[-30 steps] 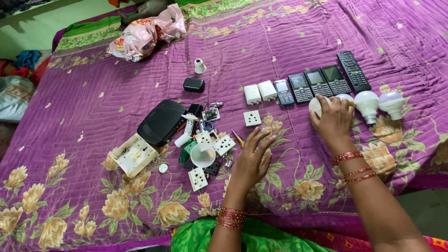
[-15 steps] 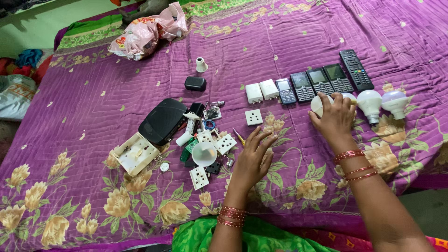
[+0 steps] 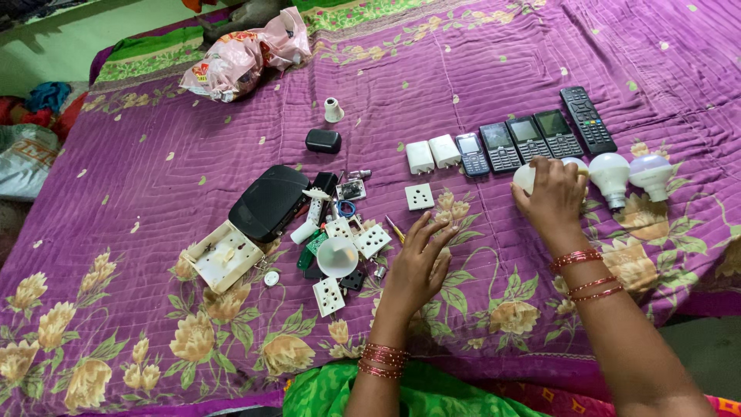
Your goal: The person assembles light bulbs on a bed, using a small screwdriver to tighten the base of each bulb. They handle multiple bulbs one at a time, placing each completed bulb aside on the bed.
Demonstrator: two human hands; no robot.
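Both hands unmoved: right hand [image 3: 553, 199] fingers still around white bulb [image 3: 524, 177], left hand [image 3: 417, 262] fingers spread flat.

Bedspread [image 3: 494, 69]: quilted purple cloth, matt. Bulbs [image 3: 610, 171]: smooth white plastic, semi-gloss. Phones [image 3: 500, 146]: dark plastic, glossy screens.

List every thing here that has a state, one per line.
right hand: resting on a white bulb
left hand: flat on the quilt, empty
four phones: screens dark, in a row
remote: lying face up
white box: open
plastic bag: crumpled
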